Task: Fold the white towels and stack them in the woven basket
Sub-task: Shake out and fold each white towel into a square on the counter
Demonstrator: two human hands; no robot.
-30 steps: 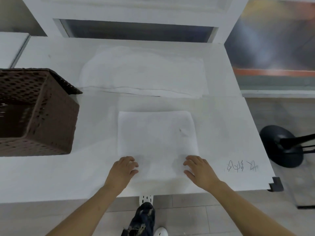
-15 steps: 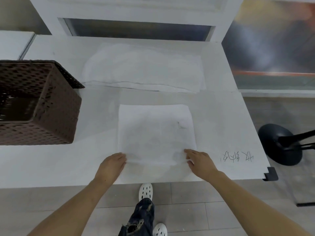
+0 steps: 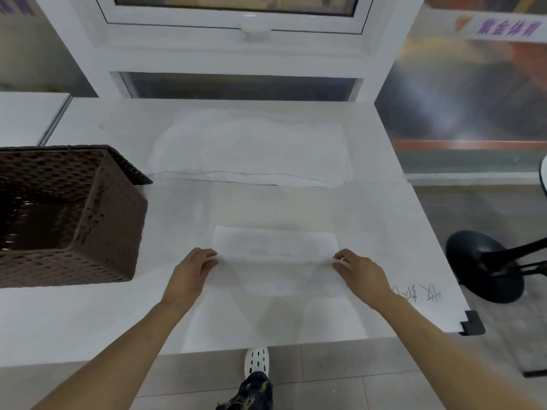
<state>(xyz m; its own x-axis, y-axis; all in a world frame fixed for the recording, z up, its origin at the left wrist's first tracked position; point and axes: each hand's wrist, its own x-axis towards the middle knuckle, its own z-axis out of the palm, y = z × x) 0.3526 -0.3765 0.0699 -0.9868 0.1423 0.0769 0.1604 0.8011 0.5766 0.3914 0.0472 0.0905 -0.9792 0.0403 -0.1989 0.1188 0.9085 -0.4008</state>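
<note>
A white towel (image 3: 275, 247) lies on the white table (image 3: 384, 232) in front of me, its near edge lifted and carried toward the far edge. My left hand (image 3: 192, 270) pinches the lifted edge at its left corner. My right hand (image 3: 359, 269) pinches the same edge at the right corner. A pile of unfolded white towels (image 3: 251, 149) lies at the back of the table. The brown woven basket (image 3: 112, 232) stands at the left; no towel shows in the part of it that I can see.
A window frame (image 3: 236, 45) rises behind the table. Black handwriting (image 3: 416, 292) marks the table near my right wrist. A black stool base (image 3: 485, 267) stands on the floor to the right. My white shoe (image 3: 257, 361) shows below the table's front edge.
Both hands took hold of the towel's near edge and have lifted it away from me, folding the towel over. The view has tilted upward.
</note>
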